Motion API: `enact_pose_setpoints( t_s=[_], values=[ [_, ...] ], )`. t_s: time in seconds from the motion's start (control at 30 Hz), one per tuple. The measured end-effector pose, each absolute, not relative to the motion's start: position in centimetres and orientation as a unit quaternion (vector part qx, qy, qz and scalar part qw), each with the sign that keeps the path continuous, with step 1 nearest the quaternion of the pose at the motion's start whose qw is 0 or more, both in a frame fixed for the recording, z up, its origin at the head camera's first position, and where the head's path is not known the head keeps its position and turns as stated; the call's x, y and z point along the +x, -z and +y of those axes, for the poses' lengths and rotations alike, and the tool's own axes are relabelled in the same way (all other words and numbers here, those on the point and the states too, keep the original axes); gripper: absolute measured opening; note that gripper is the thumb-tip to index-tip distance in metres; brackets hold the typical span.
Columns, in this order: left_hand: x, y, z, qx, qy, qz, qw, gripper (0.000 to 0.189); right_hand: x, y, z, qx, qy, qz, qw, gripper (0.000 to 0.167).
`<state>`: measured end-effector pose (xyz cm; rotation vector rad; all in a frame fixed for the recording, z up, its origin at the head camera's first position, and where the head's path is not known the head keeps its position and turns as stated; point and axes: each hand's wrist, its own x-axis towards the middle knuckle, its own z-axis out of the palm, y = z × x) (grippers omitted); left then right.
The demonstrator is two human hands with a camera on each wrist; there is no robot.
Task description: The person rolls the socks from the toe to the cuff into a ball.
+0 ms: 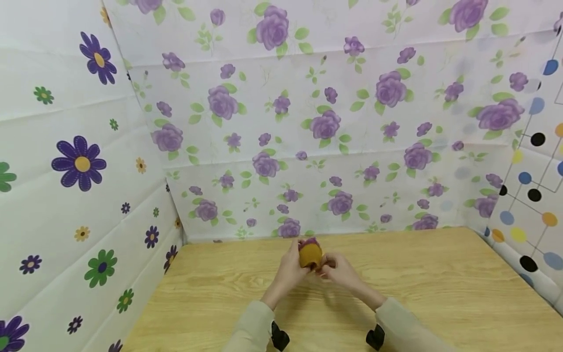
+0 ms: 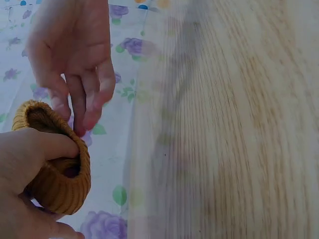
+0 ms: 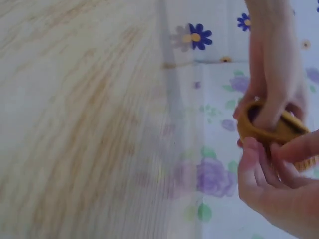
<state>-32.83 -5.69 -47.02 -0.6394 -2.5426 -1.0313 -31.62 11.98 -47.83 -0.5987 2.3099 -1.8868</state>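
Observation:
A small mustard ribbed-knit piece, shaped like a little hat (image 1: 310,255), is held above the table, with magenta at its top in the head view. My left hand (image 1: 290,266) grips it, a digit reaching inside the open rim and the others outside, as the left wrist view shows. My right hand (image 1: 340,271) is close on the other side, its bent fingertips pinching at the rim of the knit hat (image 3: 279,130). In the left wrist view, the right hand's fingers (image 2: 92,94) come down to the hat's edge (image 2: 60,194). Part of that contact is hidden.
A light wood-grain table (image 1: 211,283) lies under both hands. Behind it hangs a white sheet with purple roses (image 1: 325,124). Flowered sheeting (image 1: 57,205) lines the left side, and dotted sheeting (image 1: 528,205) the right. Black wrist mounts (image 1: 279,337) show below the sleeves.

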Motion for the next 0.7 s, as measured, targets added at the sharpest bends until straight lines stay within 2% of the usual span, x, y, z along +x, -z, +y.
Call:
enact_pose_setpoints(
  t_s=[0.17,0.27,0.33,0.43,0.53,0.7],
  values=[
    [-33.1,47.6,-5.9,-0.251,0.326,-0.900,0.141,0.074,-32.4,47.6,13.2,-0.105,0.733,0.647,0.184,0.044],
    [-33.0,48.1,-5.7,-0.279,0.263,-0.912,0.143,0.075,-32.8,47.9,13.6,-0.071,0.743,0.619,0.243,0.063],
    [-32.8,48.4,-5.4,-0.282,0.220,-0.921,0.153,0.073,-33.0,48.4,13.8,-0.061,0.738,0.618,0.264,0.066],
    [-32.4,48.8,-5.3,-0.276,0.186,-0.929,0.160,0.070,-33.1,49.1,13.9,-0.050,0.735,0.617,0.277,0.057],
    [-32.2,48.8,-5.3,-0.287,0.197,-0.926,0.144,0.070,-33.1,49.6,14.0,-0.053,0.729,0.631,0.261,0.051],
    [-32.4,48.7,-5.6,-0.307,0.300,-0.903,0.030,0.071,-33.3,50.1,14.2,-0.064,0.710,0.668,0.213,0.061]
  ],
)
